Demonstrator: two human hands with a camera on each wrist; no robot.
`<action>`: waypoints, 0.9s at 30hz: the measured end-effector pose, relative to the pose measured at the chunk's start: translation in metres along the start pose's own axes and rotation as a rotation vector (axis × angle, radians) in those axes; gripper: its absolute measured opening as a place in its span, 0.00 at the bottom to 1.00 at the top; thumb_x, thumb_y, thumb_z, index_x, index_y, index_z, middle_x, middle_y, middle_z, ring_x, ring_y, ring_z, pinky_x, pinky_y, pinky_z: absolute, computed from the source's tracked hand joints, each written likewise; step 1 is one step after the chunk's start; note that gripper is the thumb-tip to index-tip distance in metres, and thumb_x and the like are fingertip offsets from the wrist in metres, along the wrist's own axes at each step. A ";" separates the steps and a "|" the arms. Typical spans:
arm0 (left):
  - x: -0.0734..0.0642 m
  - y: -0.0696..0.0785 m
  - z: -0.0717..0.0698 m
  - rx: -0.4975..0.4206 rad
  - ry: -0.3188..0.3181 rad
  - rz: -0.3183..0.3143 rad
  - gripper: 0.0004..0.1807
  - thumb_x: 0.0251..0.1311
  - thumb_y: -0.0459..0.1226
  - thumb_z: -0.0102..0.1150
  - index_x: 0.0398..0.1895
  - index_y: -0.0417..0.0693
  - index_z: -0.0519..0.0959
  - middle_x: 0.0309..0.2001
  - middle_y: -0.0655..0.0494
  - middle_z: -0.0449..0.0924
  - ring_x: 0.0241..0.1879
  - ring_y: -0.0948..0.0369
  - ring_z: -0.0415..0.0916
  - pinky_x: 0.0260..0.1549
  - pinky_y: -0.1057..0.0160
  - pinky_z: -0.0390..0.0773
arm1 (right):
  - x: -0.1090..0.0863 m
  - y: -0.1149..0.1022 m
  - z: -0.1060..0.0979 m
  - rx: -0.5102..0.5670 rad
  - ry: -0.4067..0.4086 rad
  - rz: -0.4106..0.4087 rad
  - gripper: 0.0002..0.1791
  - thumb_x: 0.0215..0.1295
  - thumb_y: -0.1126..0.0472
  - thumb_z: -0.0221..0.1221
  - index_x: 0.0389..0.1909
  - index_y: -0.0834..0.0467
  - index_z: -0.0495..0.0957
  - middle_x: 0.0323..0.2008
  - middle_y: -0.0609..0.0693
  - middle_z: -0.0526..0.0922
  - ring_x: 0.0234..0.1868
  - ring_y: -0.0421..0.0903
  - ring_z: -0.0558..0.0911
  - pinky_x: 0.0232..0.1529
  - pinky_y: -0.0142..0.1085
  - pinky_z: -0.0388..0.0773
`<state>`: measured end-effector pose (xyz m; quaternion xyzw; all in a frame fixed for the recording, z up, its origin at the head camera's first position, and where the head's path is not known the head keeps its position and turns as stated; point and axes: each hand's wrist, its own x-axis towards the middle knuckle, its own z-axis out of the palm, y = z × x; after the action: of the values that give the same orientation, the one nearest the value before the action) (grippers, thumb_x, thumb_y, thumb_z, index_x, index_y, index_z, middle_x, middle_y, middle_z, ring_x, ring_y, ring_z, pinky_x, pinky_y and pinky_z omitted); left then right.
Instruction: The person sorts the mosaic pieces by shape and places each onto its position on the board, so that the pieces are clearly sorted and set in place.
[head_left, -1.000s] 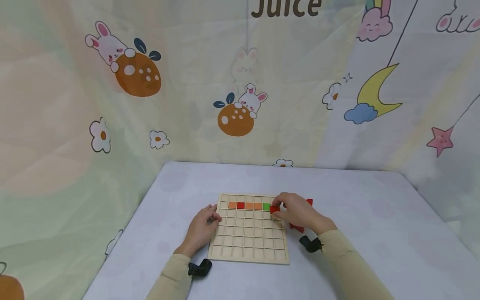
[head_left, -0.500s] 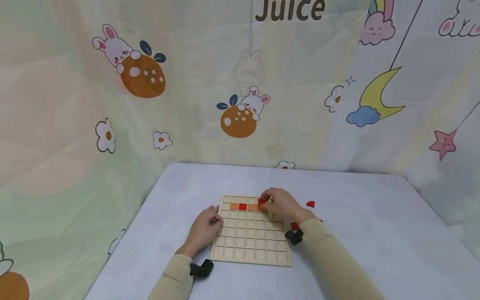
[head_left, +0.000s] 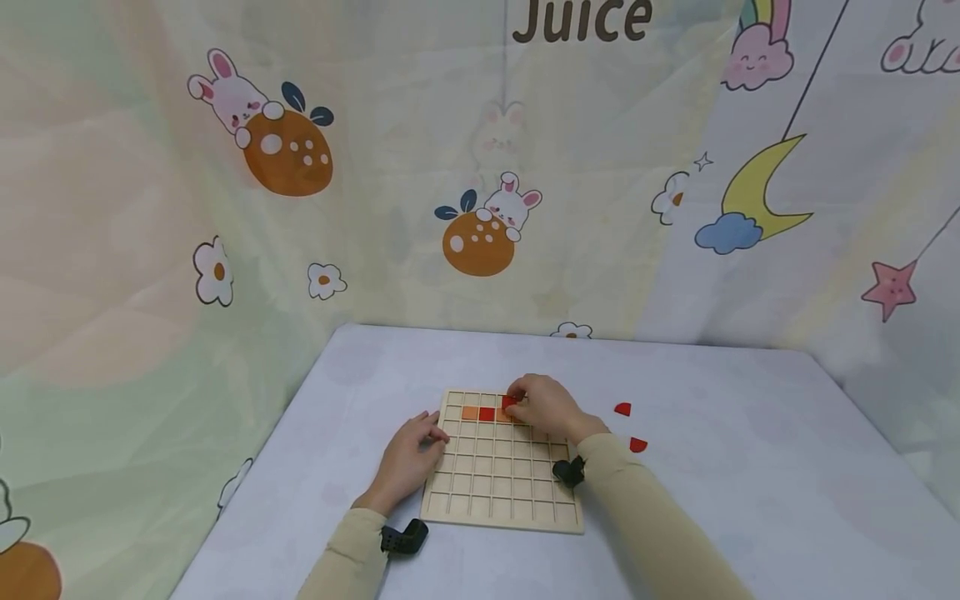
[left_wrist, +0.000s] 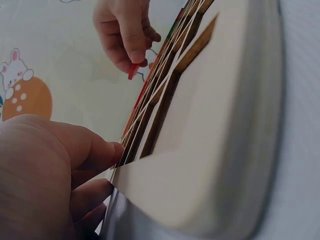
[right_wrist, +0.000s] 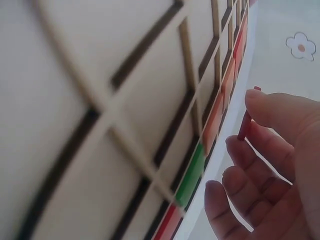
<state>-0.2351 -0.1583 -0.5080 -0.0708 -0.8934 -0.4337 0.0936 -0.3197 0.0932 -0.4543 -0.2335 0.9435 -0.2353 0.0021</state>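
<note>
A square wooden grid board [head_left: 502,492] lies on the table, with a row of coloured tiles near its far edge. In that row show an orange tile [head_left: 470,412] and a red tile [head_left: 487,413]; a green tile [right_wrist: 190,175] appears in the right wrist view, with a red one beside it. My right hand [head_left: 551,406] pinches another red tile [right_wrist: 245,124] between thumb and fingertip, just above the row. My left hand [head_left: 408,457] holds the board's left edge, thumb on the top face and fingers against the side, as the left wrist view shows.
Two red rounded wedge pieces, one far [head_left: 623,409] and one nearer [head_left: 638,445], lie on the white table [head_left: 712,483] right of the board. A printed cloth backdrop [head_left: 390,233] hangs behind the table. Black cameras sit on both wrists.
My right hand has moved left along the tile row, carrying the red tile from beside the green one toward the row's middle. The left hand stays at the board's edge.
</note>
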 end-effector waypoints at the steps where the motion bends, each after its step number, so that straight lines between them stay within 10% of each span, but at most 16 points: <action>1: 0.000 0.000 0.000 -0.001 -0.004 -0.003 0.07 0.60 0.33 0.60 0.29 0.57 0.81 0.66 0.46 0.71 0.71 0.48 0.60 0.68 0.42 0.57 | 0.001 -0.002 0.001 -0.001 -0.002 0.000 0.12 0.60 0.55 0.67 0.42 0.55 0.84 0.35 0.44 0.82 0.36 0.42 0.77 0.43 0.38 0.78; 27: -0.001 0.000 -0.003 -0.011 -0.025 -0.008 0.08 0.62 0.33 0.59 0.34 0.58 0.84 0.66 0.49 0.71 0.71 0.49 0.60 0.68 0.41 0.58 | 0.021 -0.045 0.026 -0.089 -0.024 -0.069 0.15 0.62 0.52 0.65 0.46 0.56 0.84 0.38 0.46 0.82 0.39 0.44 0.81 0.45 0.39 0.80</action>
<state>-0.2335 -0.1606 -0.5060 -0.0729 -0.8924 -0.4380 0.0803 -0.3159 0.0372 -0.4552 -0.2685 0.9443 -0.1903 -0.0052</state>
